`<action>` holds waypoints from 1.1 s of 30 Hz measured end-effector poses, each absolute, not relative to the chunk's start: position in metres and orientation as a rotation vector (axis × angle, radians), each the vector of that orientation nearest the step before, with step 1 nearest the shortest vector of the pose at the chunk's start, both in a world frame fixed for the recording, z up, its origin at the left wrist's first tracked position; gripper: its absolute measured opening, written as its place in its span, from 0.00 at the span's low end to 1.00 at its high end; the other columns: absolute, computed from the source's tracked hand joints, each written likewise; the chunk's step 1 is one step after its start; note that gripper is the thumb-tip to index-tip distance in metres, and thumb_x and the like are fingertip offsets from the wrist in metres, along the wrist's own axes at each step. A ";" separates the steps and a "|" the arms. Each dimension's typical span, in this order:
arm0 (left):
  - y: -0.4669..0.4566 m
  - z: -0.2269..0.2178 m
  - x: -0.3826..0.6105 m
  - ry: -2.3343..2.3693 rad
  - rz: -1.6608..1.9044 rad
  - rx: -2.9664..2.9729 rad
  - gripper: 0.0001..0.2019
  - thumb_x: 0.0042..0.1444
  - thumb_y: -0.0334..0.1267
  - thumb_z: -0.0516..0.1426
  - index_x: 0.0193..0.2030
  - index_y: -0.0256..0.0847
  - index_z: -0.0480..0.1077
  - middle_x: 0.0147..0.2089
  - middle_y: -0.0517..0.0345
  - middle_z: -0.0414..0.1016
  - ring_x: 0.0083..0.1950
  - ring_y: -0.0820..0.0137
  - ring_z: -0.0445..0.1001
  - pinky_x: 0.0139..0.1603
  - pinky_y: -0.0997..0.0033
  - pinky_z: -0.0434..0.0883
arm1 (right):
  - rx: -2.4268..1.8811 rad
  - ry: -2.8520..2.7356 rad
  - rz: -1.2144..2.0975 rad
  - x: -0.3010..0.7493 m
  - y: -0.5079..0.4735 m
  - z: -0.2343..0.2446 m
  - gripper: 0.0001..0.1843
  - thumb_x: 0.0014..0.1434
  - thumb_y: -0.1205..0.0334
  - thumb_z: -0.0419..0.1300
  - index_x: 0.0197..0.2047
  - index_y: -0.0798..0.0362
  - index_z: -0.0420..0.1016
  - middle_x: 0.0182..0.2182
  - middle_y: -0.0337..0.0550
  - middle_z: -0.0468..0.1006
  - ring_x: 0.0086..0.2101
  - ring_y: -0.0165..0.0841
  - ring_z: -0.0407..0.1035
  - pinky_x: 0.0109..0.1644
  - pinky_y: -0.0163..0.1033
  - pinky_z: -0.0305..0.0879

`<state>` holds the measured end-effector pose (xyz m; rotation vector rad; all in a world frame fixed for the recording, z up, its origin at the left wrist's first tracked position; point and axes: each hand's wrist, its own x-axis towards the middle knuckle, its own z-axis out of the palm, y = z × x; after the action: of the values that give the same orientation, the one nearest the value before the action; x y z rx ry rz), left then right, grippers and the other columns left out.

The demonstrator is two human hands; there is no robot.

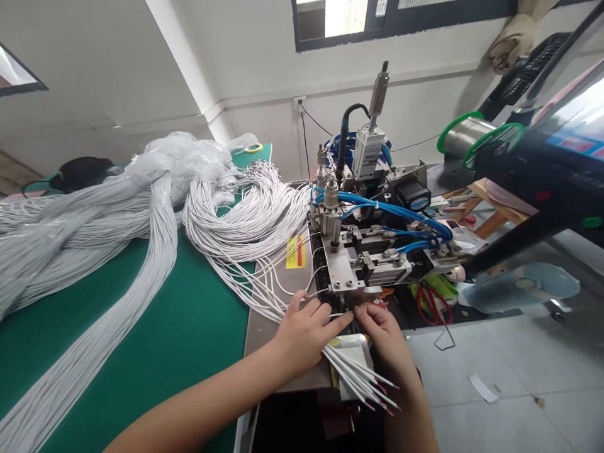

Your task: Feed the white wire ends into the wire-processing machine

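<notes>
My left hand (pixel 306 330) is closed around several white cables (pixel 352 371), whose stripped ends with reddish wires fan out below it. Its index finger reaches toward the front of a metal machine (pixel 342 267) with blue air tubes. Close beside that fingertip, my right hand (pixel 380 327) pinches at the end of a white cable at the machine's front edge. The small piece between its thumb and finger is too small to make out clearly. Other single cables run from the left into slots along the machine's dark side.
Thick bundles of white cable (pixel 163 233) lie over the green table (pixel 207 340) on the left. A solder wire spool (pixel 479 139) with green rims stands at the back right. Red-handled scissors (pixel 431 305) and a clear plastic bottle (pixel 521 288) are to the right of the machine.
</notes>
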<state>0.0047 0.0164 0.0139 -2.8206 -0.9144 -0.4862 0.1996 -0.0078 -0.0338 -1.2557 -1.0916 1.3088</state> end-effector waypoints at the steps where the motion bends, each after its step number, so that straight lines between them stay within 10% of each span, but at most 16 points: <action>1: 0.017 0.013 0.004 -0.905 -0.542 -2.816 0.24 0.54 0.28 0.53 0.58 0.48 0.66 0.36 0.58 0.71 0.38 0.66 0.68 0.52 0.55 0.54 | -1.270 -1.090 1.283 0.199 -0.009 -0.033 0.23 0.58 0.46 0.60 0.22 0.52 0.59 0.22 0.34 0.55 0.25 0.29 0.50 0.29 0.34 0.51; 18: 0.015 0.004 -0.010 -0.853 -0.886 -2.687 0.12 0.54 0.28 0.52 0.42 0.39 0.74 0.44 0.54 0.76 0.43 0.66 0.72 0.52 0.57 0.58 | -1.451 -1.674 1.225 0.248 -0.062 0.019 0.19 0.62 0.47 0.56 0.34 0.54 0.77 0.27 0.42 0.73 0.30 0.34 0.66 0.34 0.35 0.60; 27: 0.015 0.005 -0.007 -1.100 -0.807 -2.626 0.20 0.55 0.33 0.54 0.54 0.36 0.70 0.59 0.44 0.68 0.52 0.58 0.69 0.50 0.56 0.58 | -1.408 -1.929 1.412 0.250 -0.085 0.028 0.18 0.59 0.49 0.60 0.31 0.55 0.78 0.25 0.42 0.74 0.25 0.31 0.65 0.28 0.33 0.58; 33: 0.012 0.010 -0.013 -0.602 -0.962 -2.732 0.16 0.59 0.27 0.48 0.50 0.41 0.71 0.48 0.53 0.74 0.42 0.72 0.73 0.52 0.62 0.57 | -1.366 -1.911 1.100 0.246 -0.087 0.035 0.15 0.61 0.52 0.58 0.28 0.52 0.75 0.24 0.41 0.73 0.26 0.34 0.65 0.30 0.35 0.59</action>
<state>-0.0132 0.0122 0.0098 -2.7316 -0.6019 -0.9616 0.2460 -0.0869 0.0348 -1.3656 -1.9111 1.1003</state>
